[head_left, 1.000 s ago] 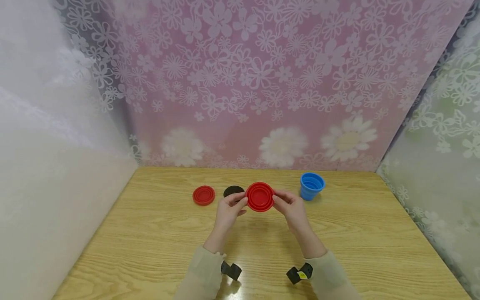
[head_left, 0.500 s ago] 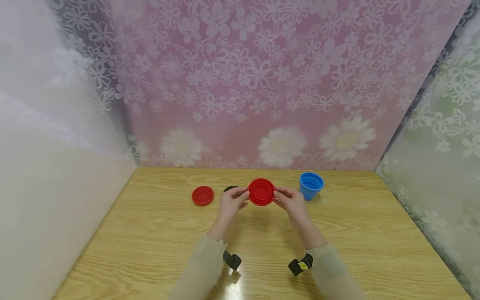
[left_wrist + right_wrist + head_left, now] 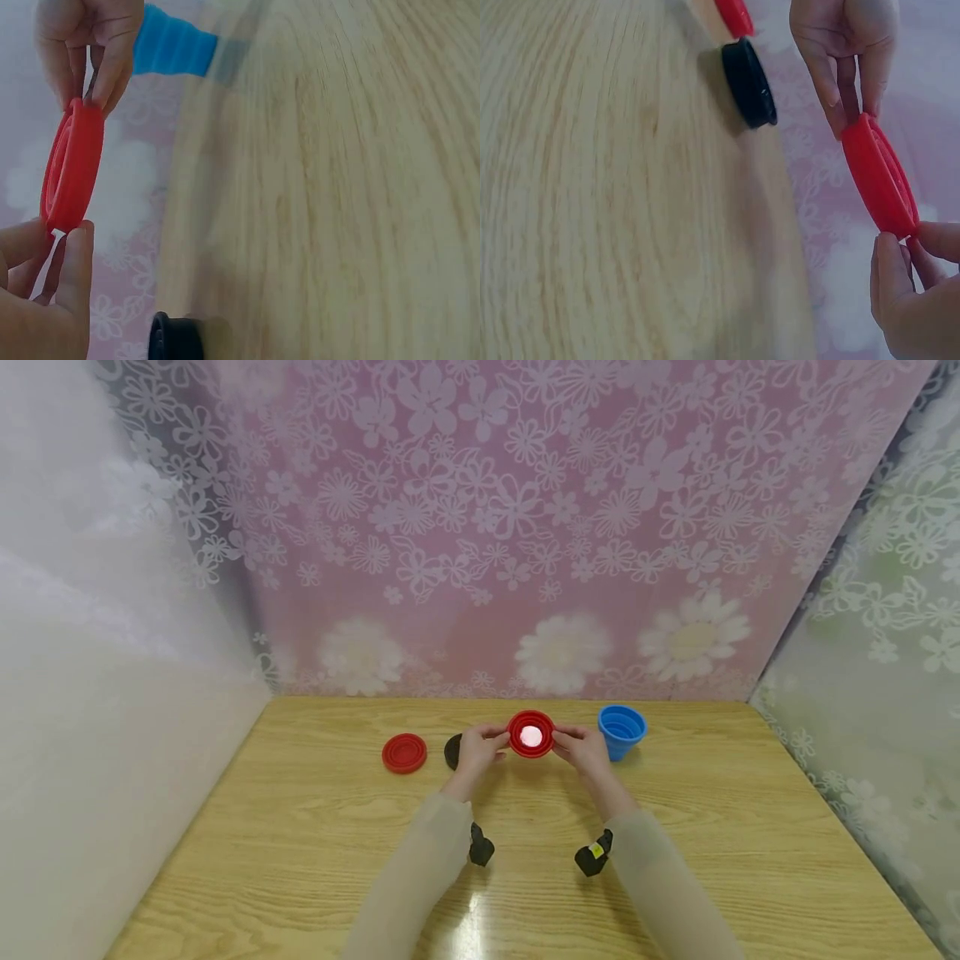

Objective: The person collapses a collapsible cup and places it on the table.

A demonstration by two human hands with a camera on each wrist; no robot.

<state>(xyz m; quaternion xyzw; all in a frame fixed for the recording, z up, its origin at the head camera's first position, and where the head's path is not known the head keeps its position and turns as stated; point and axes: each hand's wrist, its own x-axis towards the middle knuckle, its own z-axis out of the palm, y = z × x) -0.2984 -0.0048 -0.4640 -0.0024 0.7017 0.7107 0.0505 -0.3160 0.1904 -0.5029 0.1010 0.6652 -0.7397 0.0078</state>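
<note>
A red collapsible cup [image 3: 531,734], pressed flat into rings, is held above the table between both hands. My left hand [image 3: 477,753] pinches its left rim between thumb and fingers, while my right hand [image 3: 587,750] pinches the opposite rim. In the head view its ringed inside faces the camera, with a bright white patch at the centre. Both wrist views show the same cup edge-on as a thin disc. Close behind the left hand lies a black round piece [image 3: 748,84], partly hidden in the head view. A blue collapsible cup [image 3: 622,732], extended and upright, stands just beyond the right hand.
Another flattened red collapsible cup [image 3: 404,753] lies on the wooden table [image 3: 300,860], left of the black piece. A pink flowered backdrop [image 3: 480,527] rises along the table's far edge. Pale panels stand at the left and right sides.
Both hands have carried the red cup farther from the body and slightly right, and tilted it. A bright white patch has appeared in its centre. The other pieces stay where they were.
</note>
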